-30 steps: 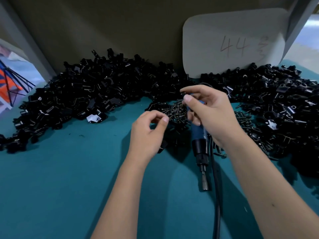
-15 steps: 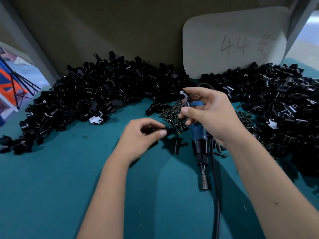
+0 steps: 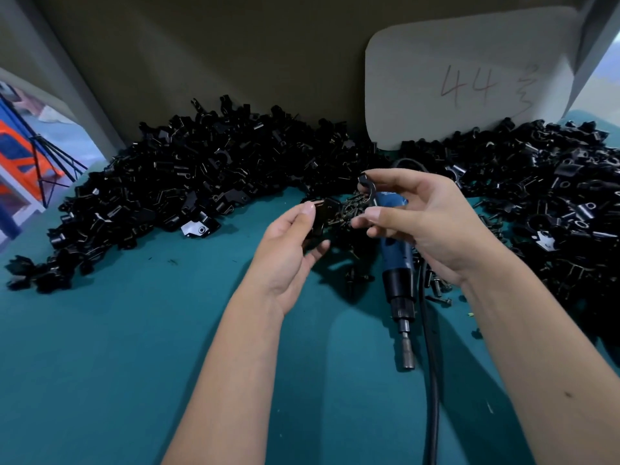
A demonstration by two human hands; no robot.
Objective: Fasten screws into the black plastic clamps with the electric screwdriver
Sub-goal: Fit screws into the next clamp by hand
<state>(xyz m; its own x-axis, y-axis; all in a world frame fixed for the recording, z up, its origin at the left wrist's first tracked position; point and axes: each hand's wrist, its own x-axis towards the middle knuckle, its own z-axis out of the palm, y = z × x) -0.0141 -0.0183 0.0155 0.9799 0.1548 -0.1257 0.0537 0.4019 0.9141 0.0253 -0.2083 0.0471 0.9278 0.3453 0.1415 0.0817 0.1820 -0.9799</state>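
Teal table, clamp-holding hands

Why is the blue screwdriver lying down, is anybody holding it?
Lying flat, nobody holds it. The blue screwdriver rests on the green table, tip toward the person. The right hand above it pinches a black clamp instead.
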